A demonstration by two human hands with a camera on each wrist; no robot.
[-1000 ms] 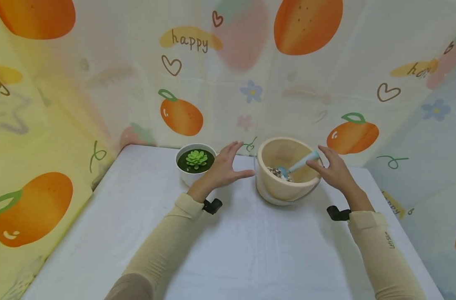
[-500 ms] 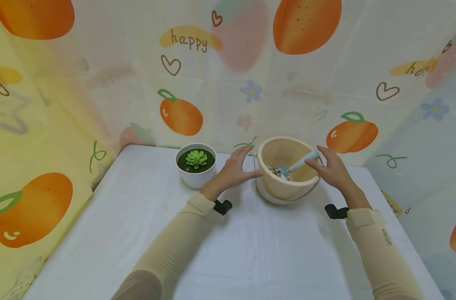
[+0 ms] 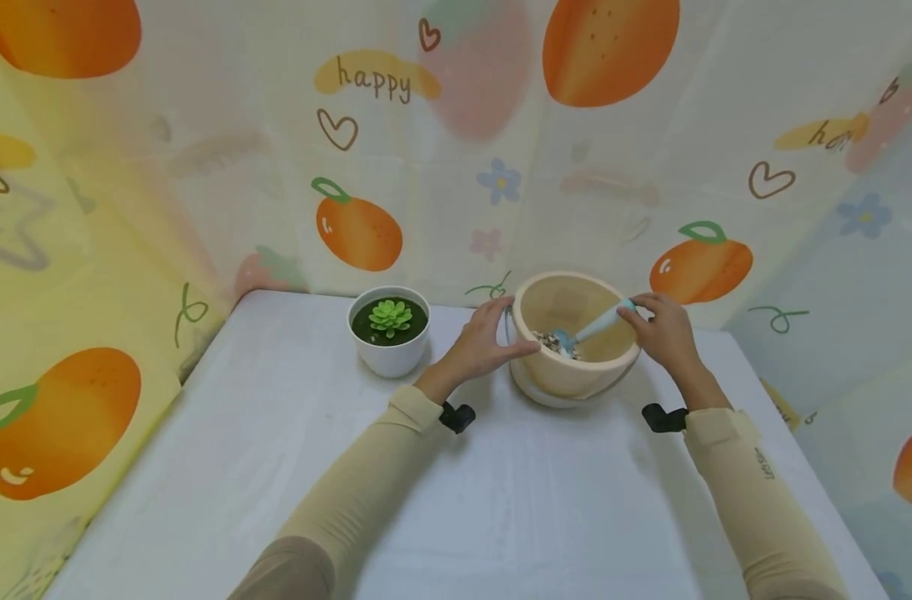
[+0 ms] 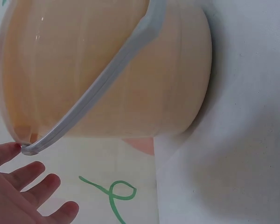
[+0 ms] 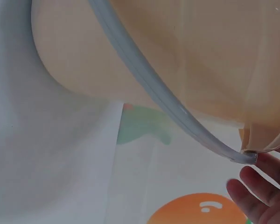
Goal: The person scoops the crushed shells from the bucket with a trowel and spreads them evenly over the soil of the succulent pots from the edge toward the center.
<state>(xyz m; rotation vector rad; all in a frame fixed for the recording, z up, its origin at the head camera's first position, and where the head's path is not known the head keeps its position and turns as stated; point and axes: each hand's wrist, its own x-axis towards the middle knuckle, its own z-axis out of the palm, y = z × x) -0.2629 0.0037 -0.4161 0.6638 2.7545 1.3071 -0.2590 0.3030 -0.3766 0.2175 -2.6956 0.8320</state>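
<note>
A beige bucket (image 3: 572,383) with a grey carrying handle (image 4: 91,98) stands near the table's back edge. Inside lies a speckled, loose gritty mix (image 3: 549,343). A small light-blue trowel (image 3: 597,327) leans in it, its blade in the mix and its grip at the right rim. My right hand (image 3: 668,337) pinches the end of that grip between thumb and fingers. At the bucket's left rim is my left hand (image 3: 480,343), fingers spread, thumb over the front of the rim. In the left wrist view, a fingertip (image 4: 11,148) meets the rim where the carrying handle joins.
To the left of the bucket, a white pot (image 3: 390,358) holds a green succulent (image 3: 390,318) in dark soil. A white cloth covers the table (image 3: 501,500). A fruit-printed curtain (image 3: 441,217) hangs right behind the table and along both sides.
My left hand has moved right, from beside the white pot to the bucket's left rim. My right hand's fingers have closed onto the trowel's grip. The bucket stays in place.
</note>
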